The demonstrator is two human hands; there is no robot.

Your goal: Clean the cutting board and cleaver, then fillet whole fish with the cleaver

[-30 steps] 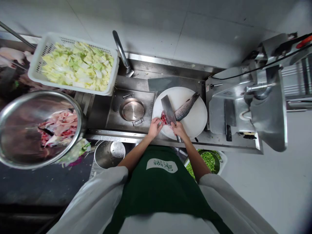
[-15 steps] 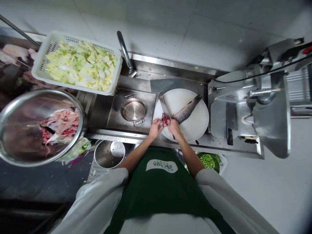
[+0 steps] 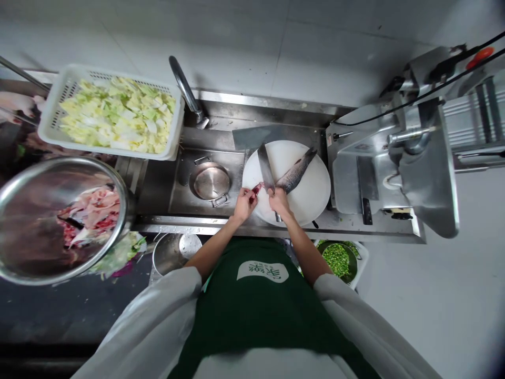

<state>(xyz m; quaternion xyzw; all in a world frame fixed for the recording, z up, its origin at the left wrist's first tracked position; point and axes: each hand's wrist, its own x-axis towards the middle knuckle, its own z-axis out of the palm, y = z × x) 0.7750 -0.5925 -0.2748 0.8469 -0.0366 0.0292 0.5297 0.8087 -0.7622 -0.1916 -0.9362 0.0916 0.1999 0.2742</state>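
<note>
My right hand [image 3: 279,201] grips a cleaver [image 3: 265,164], its blade pointing away from me over the round white cutting board [image 3: 311,205]. Just left of the blade, my left hand [image 3: 244,204] is closed on a small red piece of fish [image 3: 256,189] at the board's left edge. A dark-scaled fish [image 3: 295,173] lies slantwise on the board, to the right of the cleaver, its tail toward the far right. Its near end is close to my right hand.
A small steel pan [image 3: 210,181] sits in the sink [image 3: 181,181] under a faucet [image 3: 185,87]. Left are a basket [image 3: 112,147] of chopped cabbage and a large steel bowl [image 3: 23,221] of cut fish. A slicing machine [image 3: 426,158] stands right; a wide blade [image 3: 252,137] lies behind the board.
My left hand has drawn the red piece left, away from the fish. My right hand now holds the cleaver more upright, with its handle showing below the fist. The view has shifted slightly.
</note>
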